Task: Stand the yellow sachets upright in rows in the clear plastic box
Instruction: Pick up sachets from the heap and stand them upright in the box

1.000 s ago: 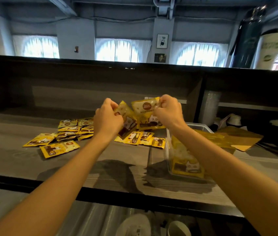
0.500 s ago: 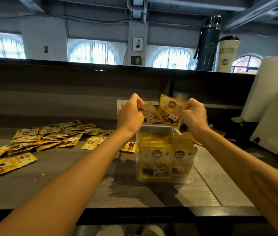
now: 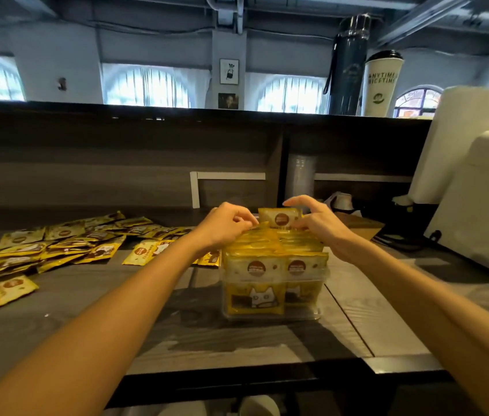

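Head view: the left hand has its grip clamped on the top edge of a tilted sachet at the far end of the clear plastic box. The right hand arches over the upright sachet at the back of the right row; I cannot tell whether its grip is closed on it. The box looks nearly full, so the tilted sachet should slide straight down behind its row, face forward, while the right hand steadies the neighbours. Many loose sachets lie flat on the worktop, left of the box.
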